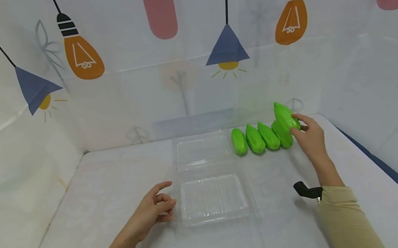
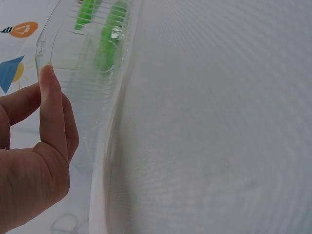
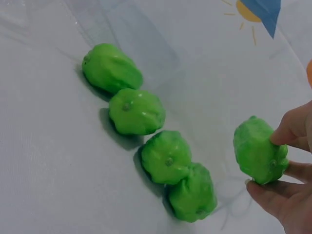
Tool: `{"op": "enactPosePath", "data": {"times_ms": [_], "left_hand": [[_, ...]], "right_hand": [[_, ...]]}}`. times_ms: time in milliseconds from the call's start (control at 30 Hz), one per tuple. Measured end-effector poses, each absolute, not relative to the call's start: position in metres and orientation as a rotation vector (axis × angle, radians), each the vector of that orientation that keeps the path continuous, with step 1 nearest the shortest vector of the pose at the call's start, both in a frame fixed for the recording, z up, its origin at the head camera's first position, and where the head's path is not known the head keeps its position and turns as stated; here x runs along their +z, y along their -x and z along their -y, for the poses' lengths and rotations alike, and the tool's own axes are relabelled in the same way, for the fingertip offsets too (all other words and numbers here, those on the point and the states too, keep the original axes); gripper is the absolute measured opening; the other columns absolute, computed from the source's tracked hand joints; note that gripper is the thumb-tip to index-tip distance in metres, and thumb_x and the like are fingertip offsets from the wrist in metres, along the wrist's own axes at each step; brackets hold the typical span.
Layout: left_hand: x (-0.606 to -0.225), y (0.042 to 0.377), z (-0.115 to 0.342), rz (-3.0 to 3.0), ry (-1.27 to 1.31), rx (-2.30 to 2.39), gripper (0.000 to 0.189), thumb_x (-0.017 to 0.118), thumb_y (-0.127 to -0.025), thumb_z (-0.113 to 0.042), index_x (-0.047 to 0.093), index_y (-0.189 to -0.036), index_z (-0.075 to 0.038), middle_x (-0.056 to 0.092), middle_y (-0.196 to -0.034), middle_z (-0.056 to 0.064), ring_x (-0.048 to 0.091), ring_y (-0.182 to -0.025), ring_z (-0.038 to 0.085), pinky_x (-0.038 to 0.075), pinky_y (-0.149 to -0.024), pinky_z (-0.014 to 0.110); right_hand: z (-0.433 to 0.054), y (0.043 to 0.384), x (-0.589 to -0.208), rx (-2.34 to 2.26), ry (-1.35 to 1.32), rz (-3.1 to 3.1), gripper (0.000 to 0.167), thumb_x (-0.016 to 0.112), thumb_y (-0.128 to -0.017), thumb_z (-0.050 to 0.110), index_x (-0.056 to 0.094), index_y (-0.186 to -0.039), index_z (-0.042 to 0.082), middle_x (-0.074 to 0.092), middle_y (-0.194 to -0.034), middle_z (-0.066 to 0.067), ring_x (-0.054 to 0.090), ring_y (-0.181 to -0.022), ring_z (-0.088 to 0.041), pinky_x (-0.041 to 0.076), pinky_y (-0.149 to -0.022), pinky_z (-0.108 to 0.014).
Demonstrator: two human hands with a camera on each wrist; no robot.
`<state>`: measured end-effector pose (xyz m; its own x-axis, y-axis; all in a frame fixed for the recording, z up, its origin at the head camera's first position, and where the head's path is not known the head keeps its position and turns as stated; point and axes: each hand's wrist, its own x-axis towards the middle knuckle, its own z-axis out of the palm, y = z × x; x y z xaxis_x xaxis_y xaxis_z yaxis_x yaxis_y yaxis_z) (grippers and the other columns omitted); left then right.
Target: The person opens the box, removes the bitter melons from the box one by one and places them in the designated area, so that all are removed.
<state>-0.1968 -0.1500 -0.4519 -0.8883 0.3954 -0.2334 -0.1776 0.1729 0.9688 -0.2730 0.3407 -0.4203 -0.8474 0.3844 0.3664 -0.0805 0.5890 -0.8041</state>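
Observation:
My right hand (image 1: 309, 137) pinches a bumpy green gourd (image 3: 259, 150) between thumb and fingers, holding it up above the table. In the head view this gourd overlaps the rightmost of several similar green gourds (image 1: 254, 139) lying in a row. The others show beside it in the right wrist view, some with a stem end facing the camera. A clear plastic clamshell box (image 1: 215, 217) lies unfolded flat to the left of the row. My left hand (image 1: 154, 210) is at the box's left edge, fingers loosely bent, a fingertip (image 2: 47, 73) right at the rim.
A white cloth covers the table (image 1: 120, 172). Behind it and at the sides hangs a pale curtain (image 1: 119, 97) printed with lamps and bulbs. Each wrist carries a black mount (image 1: 307, 190). The gourds lie near the table's back edge.

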Motion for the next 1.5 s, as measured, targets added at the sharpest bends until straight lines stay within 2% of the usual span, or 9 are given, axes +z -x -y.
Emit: {"op": "enactPosePath", "data": {"times_ms": [133,233,300,467,600,1133,1333,1500], "left_hand": [[-0.452,0.197,0.151,-2.019,-0.207,1.766,0.07,0.066,-0.096,-0.016,0.026,-0.154,-0.011,0.057,-0.09,-0.001,0.061,-0.073,0.012,0.058,-0.066,0.024],[-0.453,0.196,0.151,-2.016,-0.209,1.767,0.072,0.066,-0.096,-0.018,0.026,-0.154,-0.011,0.057,-0.091,-0.001,0.061,-0.073,0.012,0.058,-0.067,0.024],[-0.453,0.196,0.151,-2.014,-0.208,1.766,0.072,0.067,-0.096,-0.018,0.025,-0.155,-0.011,0.057,-0.091,-0.001,0.061,-0.074,0.012,0.058,-0.067,0.024],[-0.455,0.196,0.151,-2.006,-0.207,1.767,0.074,0.068,-0.095,-0.019,0.025,-0.155,-0.011,0.057,-0.091,0.0,0.061,-0.074,0.012,0.059,-0.067,0.024],[-0.455,0.195,0.151,-2.002,-0.209,1.774,0.075,0.068,-0.095,-0.019,0.025,-0.155,-0.011,0.057,-0.092,0.0,0.061,-0.074,0.012,0.059,-0.067,0.024],[-0.452,0.197,0.151,-2.035,-0.209,1.765,0.073,0.069,-0.094,-0.021,0.027,-0.154,-0.013,0.057,-0.091,0.0,0.06,-0.074,0.013,0.059,-0.067,0.025],[-0.452,0.197,0.151,-2.037,-0.206,1.762,0.072,0.069,-0.094,-0.02,0.028,-0.154,-0.013,0.057,-0.092,0.001,0.061,-0.075,0.013,0.059,-0.067,0.025],[-0.453,0.197,0.151,-2.037,-0.199,1.757,0.074,0.07,-0.094,-0.022,0.028,-0.154,-0.012,0.056,-0.092,0.001,0.06,-0.075,0.013,0.059,-0.068,0.025]], "right_hand": [[-0.346,0.273,-0.421,1.19,0.277,2.318,0.048,0.056,-0.089,0.009,0.059,-0.137,0.01,0.052,-0.147,-0.013,0.059,-0.122,-0.043,0.039,-0.067,-0.004],[-0.349,0.272,-0.424,1.176,0.293,2.335,0.049,0.055,-0.089,0.008,0.057,-0.138,0.008,0.051,-0.146,-0.015,0.057,-0.124,-0.043,0.039,-0.072,-0.007],[-0.351,0.271,-0.427,1.164,0.307,2.35,0.05,0.053,-0.089,0.006,0.056,-0.139,0.007,0.051,-0.146,-0.017,0.055,-0.126,-0.043,0.042,-0.077,-0.013],[-0.357,0.27,-0.436,1.145,0.338,2.382,0.051,0.05,-0.09,0.004,0.054,-0.141,0.005,0.048,-0.147,-0.019,0.052,-0.129,-0.044,0.049,-0.091,-0.04],[-0.361,0.271,-0.443,1.143,0.358,2.38,0.049,0.051,-0.092,0.007,0.054,-0.141,0.005,0.049,-0.147,-0.02,0.053,-0.128,-0.045,0.05,-0.095,-0.047],[-0.372,0.274,-0.456,1.187,0.449,2.441,0.046,0.053,-0.097,0.012,0.051,-0.142,0.001,0.045,-0.148,-0.025,0.048,-0.133,-0.047,0.046,-0.106,-0.053],[-0.373,0.273,-0.46,1.184,0.469,2.484,0.048,0.053,-0.097,0.014,0.049,-0.144,0.002,0.044,-0.149,-0.024,0.048,-0.133,-0.045,0.047,-0.103,-0.05],[-0.375,0.274,-0.463,1.182,0.457,2.51,0.049,0.056,-0.098,0.015,0.048,-0.144,0.002,0.046,-0.149,-0.023,0.05,-0.132,-0.043,0.049,-0.095,-0.041]]}}
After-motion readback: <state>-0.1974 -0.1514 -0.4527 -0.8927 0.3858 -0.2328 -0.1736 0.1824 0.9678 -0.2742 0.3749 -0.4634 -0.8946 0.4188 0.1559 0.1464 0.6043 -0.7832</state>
